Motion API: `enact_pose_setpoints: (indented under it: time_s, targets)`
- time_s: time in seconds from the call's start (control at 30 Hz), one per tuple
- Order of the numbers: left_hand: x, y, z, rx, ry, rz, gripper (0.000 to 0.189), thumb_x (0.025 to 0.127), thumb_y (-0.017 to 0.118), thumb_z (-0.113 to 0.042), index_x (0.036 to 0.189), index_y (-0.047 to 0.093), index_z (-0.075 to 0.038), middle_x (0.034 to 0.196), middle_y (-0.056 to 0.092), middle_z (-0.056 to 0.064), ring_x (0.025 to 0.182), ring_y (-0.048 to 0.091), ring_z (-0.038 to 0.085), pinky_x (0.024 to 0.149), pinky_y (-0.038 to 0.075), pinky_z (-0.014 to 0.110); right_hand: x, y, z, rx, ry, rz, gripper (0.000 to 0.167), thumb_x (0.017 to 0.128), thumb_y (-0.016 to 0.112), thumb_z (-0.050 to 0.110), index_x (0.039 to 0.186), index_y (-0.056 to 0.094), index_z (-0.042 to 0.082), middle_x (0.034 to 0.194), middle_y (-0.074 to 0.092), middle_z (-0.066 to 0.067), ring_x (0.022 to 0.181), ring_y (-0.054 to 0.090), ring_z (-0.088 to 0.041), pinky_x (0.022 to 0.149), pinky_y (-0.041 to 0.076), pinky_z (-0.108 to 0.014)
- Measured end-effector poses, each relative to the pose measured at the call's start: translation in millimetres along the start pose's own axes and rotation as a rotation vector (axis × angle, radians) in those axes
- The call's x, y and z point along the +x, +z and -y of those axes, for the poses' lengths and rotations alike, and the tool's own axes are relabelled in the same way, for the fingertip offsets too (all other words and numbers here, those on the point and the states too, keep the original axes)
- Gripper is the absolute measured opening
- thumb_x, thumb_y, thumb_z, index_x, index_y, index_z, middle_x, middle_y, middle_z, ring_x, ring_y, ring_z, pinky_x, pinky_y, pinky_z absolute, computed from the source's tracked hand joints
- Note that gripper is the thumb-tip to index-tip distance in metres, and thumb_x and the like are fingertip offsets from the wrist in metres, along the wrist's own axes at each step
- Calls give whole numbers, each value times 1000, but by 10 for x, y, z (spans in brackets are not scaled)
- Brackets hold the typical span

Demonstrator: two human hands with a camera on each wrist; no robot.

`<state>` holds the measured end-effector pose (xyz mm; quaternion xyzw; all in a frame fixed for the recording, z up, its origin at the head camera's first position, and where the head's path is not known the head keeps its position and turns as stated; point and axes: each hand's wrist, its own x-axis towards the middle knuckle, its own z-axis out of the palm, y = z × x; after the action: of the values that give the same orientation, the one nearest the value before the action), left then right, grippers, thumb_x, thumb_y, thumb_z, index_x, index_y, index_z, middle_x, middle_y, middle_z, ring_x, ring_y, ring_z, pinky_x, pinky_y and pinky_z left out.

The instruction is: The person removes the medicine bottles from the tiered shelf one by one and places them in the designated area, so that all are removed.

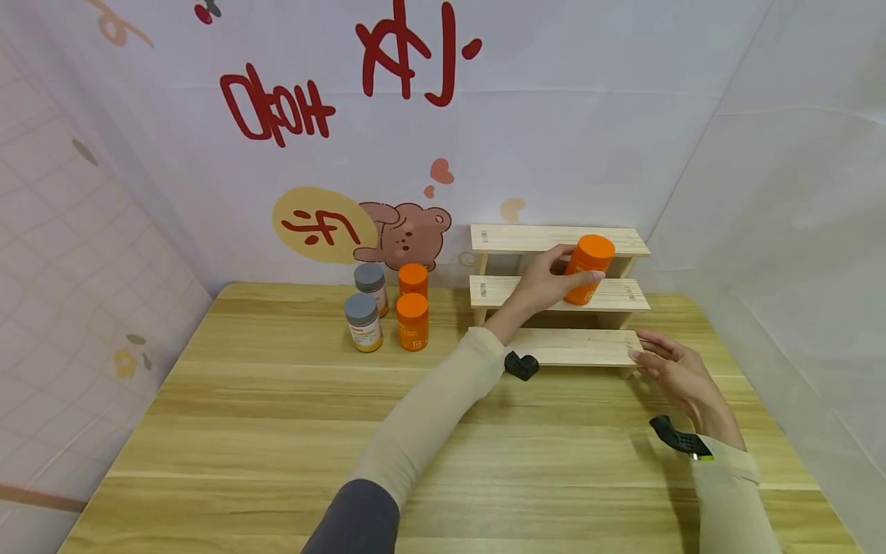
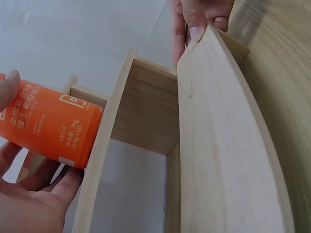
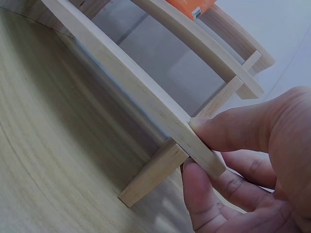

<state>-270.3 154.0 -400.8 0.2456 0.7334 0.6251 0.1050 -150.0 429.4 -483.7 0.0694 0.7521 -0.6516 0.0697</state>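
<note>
An orange bottle (image 1: 584, 269) with an orange lid stands upright at the middle step of a light wooden three-tier rack (image 1: 581, 346). My left hand (image 1: 543, 286) grips it from the left, thumb on the near side and fingers behind. In the left wrist view the orange bottle (image 2: 53, 124) shows white printed text, its base at the middle board's edge. My right hand (image 1: 681, 377) pinches the right end of the lowest board. The right wrist view shows that hand (image 3: 257, 170) with its thumb on top of the board (image 3: 141, 97) and fingers beneath.
Left of the rack, two grey-lidded bottles (image 1: 363, 323) and two orange bottles (image 1: 413, 323) stand on the wooden table (image 1: 277, 431). A printed white cloth (image 1: 588, 115) hangs behind the rack, and a plain white cloth (image 1: 796, 269) lines the right side.
</note>
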Motion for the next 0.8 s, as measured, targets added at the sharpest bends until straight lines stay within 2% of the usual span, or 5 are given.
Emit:
enact_pose_setpoints:
  time_s: [0.17, 0.4, 0.6, 0.8]
  targets:
    - [-55, -5, -28, -27, 32, 22, 60, 92, 78, -39, 146, 55, -26, 122, 69, -1, 105, 65, 8, 87, 57, 22, -12, -20, 27, -10, 7, -7, 75, 99, 70, 21, 161, 29, 5, 127, 49, 10, 103, 64, 2, 86, 57, -19]
    - [-153, -41, -87, -81, 53, 9, 57, 92, 78, -36, 144, 58, -25, 121, 70, -1, 103, 65, 5, 85, 58, 23, -21, -47, 78, -93, 12, -17, 77, 100, 69, 27, 162, 28, 6, 129, 47, 12, 105, 62, 4, 87, 57, -17]
    - [-244, -74, -105, -118, 75, 11, 53, 93, 77, -35, 142, 59, -26, 122, 70, 0, 104, 67, 6, 85, 59, 24, -57, -90, 97, -43, 16, -22, 75, 99, 70, 23, 161, 30, 7, 128, 48, 12, 103, 63, 3, 86, 57, -19]
    - [-431, -209, -79, -144, 23, -39, 56, 92, 78, -32, 144, 58, -27, 122, 70, 1, 102, 67, 6, 85, 59, 26, -24, -1, 58, -50, 22, -9, 76, 100, 69, 23, 162, 27, 5, 129, 49, 12, 105, 64, 3, 88, 57, -20]
